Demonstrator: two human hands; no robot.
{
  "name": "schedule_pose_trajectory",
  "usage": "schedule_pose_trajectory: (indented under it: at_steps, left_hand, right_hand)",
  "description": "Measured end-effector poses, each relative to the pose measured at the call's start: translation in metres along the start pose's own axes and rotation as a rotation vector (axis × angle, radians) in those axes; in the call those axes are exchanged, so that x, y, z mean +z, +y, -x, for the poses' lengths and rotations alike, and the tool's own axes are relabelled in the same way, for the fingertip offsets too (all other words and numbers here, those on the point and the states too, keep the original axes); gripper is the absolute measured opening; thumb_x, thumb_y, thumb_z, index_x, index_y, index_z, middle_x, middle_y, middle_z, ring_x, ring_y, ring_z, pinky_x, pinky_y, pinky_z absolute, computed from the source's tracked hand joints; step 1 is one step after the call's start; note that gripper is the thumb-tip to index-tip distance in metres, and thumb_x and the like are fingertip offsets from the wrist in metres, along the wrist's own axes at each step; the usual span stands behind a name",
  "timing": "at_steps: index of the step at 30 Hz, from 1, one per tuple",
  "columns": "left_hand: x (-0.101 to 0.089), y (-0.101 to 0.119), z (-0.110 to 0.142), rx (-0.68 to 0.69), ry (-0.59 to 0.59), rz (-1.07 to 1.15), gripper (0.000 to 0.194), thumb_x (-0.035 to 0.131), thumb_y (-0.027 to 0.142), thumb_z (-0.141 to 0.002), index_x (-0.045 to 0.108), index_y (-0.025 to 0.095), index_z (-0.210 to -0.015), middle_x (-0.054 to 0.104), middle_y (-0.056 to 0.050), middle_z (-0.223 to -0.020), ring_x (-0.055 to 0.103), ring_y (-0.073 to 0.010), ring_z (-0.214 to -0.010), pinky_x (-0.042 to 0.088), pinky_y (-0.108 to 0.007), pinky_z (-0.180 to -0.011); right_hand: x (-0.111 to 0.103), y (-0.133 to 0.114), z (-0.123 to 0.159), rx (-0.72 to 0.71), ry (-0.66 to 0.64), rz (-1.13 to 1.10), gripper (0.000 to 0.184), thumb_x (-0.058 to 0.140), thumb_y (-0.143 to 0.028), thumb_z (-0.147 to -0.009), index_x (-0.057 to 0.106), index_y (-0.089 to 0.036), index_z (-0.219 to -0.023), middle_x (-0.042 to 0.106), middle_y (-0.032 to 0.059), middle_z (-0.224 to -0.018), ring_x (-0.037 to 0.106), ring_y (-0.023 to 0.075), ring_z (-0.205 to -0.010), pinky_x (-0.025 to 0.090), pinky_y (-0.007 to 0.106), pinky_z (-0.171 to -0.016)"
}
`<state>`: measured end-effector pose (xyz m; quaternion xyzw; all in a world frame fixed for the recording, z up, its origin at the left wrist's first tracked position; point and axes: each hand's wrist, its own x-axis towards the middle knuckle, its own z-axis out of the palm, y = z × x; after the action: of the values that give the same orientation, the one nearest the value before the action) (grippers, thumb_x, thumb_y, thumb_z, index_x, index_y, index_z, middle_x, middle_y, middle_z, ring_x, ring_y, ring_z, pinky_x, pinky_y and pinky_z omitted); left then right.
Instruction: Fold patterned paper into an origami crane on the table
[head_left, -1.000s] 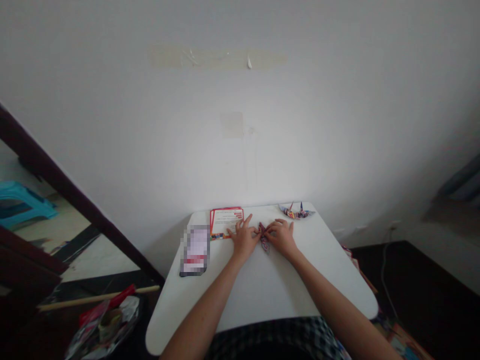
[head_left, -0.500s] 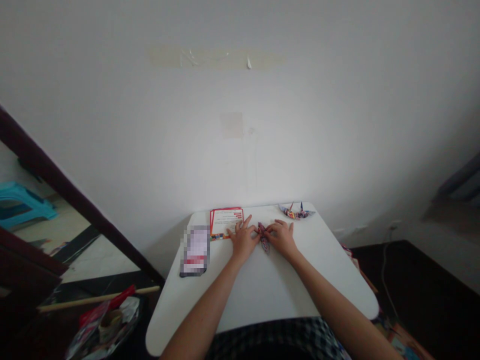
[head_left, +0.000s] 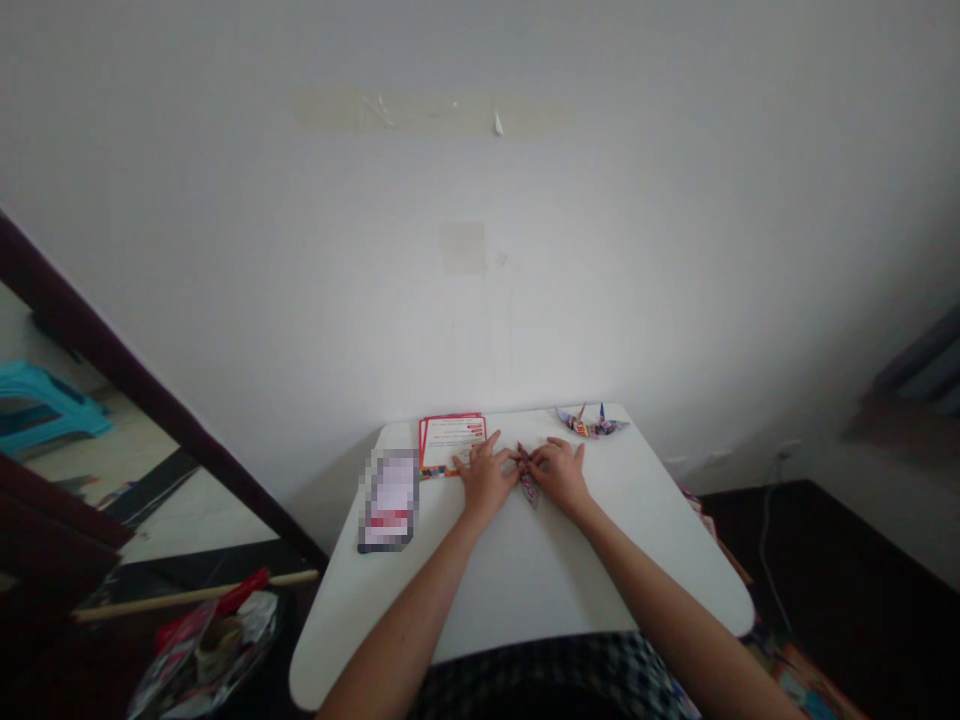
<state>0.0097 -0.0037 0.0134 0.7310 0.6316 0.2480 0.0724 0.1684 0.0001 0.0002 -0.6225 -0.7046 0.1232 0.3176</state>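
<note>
Between my two hands is a small folded paper piece (head_left: 529, 486), printed in reddish purple, narrow and pointed at its near and far ends. My left hand (head_left: 486, 482) pinches it from the left with thumb and index finger, the other fingers spread toward the cards. From the other side my right hand (head_left: 559, 473) grips it with closed fingertips, partly covering its middle. Both hands rest low over the white table (head_left: 525, 590). At the far right corner sits a folded paper crane shape (head_left: 591, 424) in printed paper, with upright points.
Red-edged printed cards (head_left: 450, 440) lie at the back left, partly beneath my left fingers. A blurred-out phone (head_left: 391, 500) is near the left edge. The wall (head_left: 525, 300) stands right behind the table. On the floor at left is a bag of rubbish (head_left: 217, 650).
The view has shifted very slightly. Both hands keep their hold on the folded paper, with hardly any visible motion of the fingers.
</note>
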Motion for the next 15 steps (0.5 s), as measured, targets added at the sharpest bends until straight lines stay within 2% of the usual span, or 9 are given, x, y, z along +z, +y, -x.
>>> schedule_pose_trajectory:
  at_steps: [6, 12, 15]
  left_hand:
    - [0.0006, -0.0003, 0.0006, 0.014, 0.006, -0.008, 0.015, 0.066, 0.045, -0.081, 0.074, 0.033, -0.088, 0.044, 0.004, -0.151, 0.037, -0.0331, -0.136, 0.012, -0.076, -0.109]
    - [0.0018, -0.0014, -0.0004, 0.019, 0.007, -0.011, 0.015, 0.065, 0.046, -0.082, 0.073, 0.033, -0.087, 0.048, 0.005, -0.148, 0.037, -0.0328, -0.135, 0.012, -0.077, -0.108]
    - [0.0016, -0.0009, -0.0014, 0.016, 0.002, -0.015, 0.017, 0.064, 0.046, -0.084, 0.073, 0.036, -0.094, 0.051, 0.003, -0.145, 0.038, -0.0323, -0.135, 0.013, -0.077, -0.107]
  right_hand:
    - [-0.0018, -0.0011, -0.0006, 0.004, 0.001, 0.026, 0.018, 0.057, -0.031, -0.087, 0.069, -0.023, -0.077, 0.072, 0.0038, -0.099, 0.045, 0.0279, -0.126, 0.003, 0.070, -0.108]
    - [-0.0001, -0.0019, -0.0017, 0.018, -0.005, 0.032, 0.017, 0.058, -0.032, -0.086, 0.068, -0.022, -0.076, 0.071, 0.0049, -0.098, 0.045, 0.0289, -0.126, 0.002, 0.071, -0.108]
    - [0.0014, -0.0016, -0.0009, 0.036, 0.005, 0.033, 0.017, 0.058, -0.032, -0.087, 0.067, -0.022, -0.078, 0.070, 0.0056, -0.102, 0.046, 0.0283, -0.125, 0.005, 0.070, -0.108]
